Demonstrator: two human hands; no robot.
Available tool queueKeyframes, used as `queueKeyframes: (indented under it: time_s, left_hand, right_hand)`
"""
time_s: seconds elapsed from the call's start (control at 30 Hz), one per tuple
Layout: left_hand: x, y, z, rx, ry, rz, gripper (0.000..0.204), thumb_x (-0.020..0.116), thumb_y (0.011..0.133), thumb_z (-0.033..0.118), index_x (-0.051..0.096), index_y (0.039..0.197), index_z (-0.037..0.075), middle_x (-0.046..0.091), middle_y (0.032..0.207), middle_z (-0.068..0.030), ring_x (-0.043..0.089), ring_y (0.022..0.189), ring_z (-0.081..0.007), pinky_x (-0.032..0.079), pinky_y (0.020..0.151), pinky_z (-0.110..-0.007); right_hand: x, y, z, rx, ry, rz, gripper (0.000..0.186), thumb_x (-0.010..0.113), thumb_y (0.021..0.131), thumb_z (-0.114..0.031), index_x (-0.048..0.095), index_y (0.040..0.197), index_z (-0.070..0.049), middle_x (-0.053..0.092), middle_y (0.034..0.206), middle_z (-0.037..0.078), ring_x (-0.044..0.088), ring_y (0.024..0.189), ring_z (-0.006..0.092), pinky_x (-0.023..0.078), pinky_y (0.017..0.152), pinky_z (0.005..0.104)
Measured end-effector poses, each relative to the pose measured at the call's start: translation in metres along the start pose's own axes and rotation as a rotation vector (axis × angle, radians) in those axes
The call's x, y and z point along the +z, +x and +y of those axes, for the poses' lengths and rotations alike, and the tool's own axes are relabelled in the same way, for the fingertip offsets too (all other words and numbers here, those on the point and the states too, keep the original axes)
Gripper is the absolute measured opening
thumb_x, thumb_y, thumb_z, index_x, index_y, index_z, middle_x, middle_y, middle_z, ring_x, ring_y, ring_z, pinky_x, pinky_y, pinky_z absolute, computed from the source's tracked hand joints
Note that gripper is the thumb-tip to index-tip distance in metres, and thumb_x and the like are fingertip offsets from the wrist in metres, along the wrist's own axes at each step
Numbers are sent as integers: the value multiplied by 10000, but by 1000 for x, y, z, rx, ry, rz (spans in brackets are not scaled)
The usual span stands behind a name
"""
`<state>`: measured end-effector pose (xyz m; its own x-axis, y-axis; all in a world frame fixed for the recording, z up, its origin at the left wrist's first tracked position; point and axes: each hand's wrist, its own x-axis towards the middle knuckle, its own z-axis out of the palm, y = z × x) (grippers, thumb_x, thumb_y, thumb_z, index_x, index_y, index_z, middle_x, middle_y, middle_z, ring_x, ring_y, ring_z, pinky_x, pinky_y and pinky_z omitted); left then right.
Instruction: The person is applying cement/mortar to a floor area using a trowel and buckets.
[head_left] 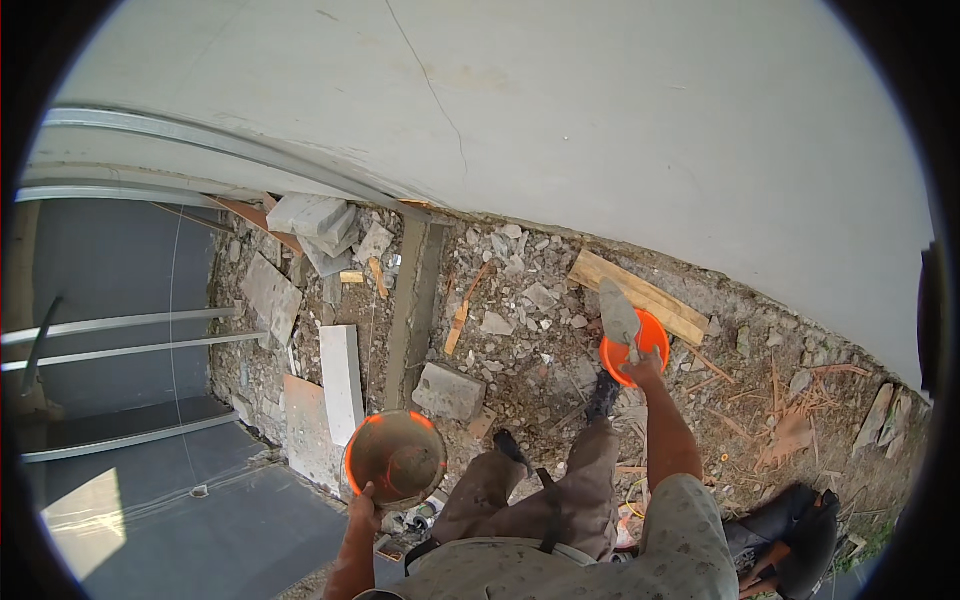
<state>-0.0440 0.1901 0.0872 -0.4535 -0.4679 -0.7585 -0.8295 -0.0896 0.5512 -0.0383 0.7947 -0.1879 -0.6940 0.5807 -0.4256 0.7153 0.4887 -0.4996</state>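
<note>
My left hand (363,505) grips the rim of an orange bowl (396,458) smeared with grey mortar, held low at my left side. My right hand (642,368) is raised toward the white plastered wall (560,110) and holds a second, smaller orange bowl (634,348) together with a grey trowel blade (617,312) that sticks up out of it. Below me my legs and dark shoes (603,395) stand on rubble.
Broken stone slabs (310,215), a white block (341,380), a grey block (449,390) and wooden planks (640,295) litter the ground along the wall. Metal rails (120,330) and a dark panel (120,270) lie to the left. A dark bag (795,540) sits at lower right.
</note>
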Motion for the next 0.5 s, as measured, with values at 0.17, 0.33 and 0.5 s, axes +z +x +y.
queueKeyframes:
  time_s: [0.17, 0.33, 0.5]
  left_hand:
    - [45, -46, 4, 22, -163, 39, 373, 516, 918, 226, 443, 1226, 28, 531, 1177, -113, 567, 1008, -259, 529, 793, -419]
    - [106, -61, 31, 55, 30, -91, 361, 497, 928, 208, 437, 1247, 50, 541, 1160, -106, 578, 1001, -244, 519, 834, -394]
    - [161, -71, 62, 191, 131, -329, 395, 512, 913, 183, 408, 1292, 160, 535, 1164, -102, 590, 964, -268, 559, 663, -430]
  right_hand:
    - [23, 67, 8, 165, 695, -376, 275, 767, 645, -152, 633, 864, -53, 620, 785, 50, 586, 757, 155, 467, 752, 342]
    - [36, 25, 38, 227, 1078, -198, 199, 729, 679, -73, 616, 841, -55, 577, 721, -21, 541, 675, 104, 432, 623, 281]
    - [-33, -76, 56, 316, 782, -47, 309, 716, 695, -108, 592, 949, 17, 637, 821, 60, 597, 728, 148, 483, 672, 312]
